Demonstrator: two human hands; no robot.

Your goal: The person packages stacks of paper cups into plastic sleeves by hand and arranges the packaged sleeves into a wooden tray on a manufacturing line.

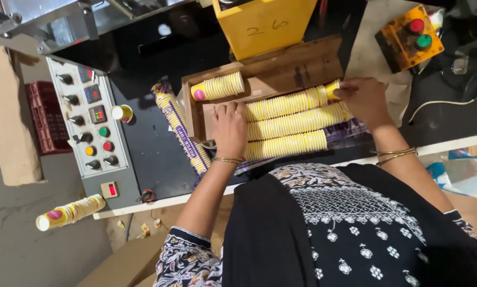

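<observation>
Left hand (pixel 229 127) laid flat, fingers spread and unclenched, pressed against the left ends of three long yellow nested stacks of paper cups (pixel 294 123) lying side by side on the black machine top (pixel 153 154). Right hand (pixel 364 99) at the opposite end, fingertips pinched around the right end of the uppermost of those stacks, close to the far right corner of the shallow brown wooden tray (pixel 281 66). All three stacks lying roughly parallel, touching one another, along the near edge of that tray. Inside the tray, toward its left end, a shorter yellow cup stack with a pink base (pixel 218 87), lying on its side, apart from both hands. Just left of the tray, a long sleeve of cups in clear purple-printed wrap (pixel 181 127), running diagonally toward the near edge of the black top. Further left, a grey control panel with black knobs, small red displays and coloured buttons (pixel 89 125) — a single yellow paper cup (pixel 122 112) resting on its right edge. At the far right corner, an orange switch box with a red and a green button (pixel 408 37). Beyond the tray, a yellow metal box (pixel 262 24). Off the near left corner of the panel — another short yellow cup stack (pixel 71 211) lying over the grey floor.
</observation>
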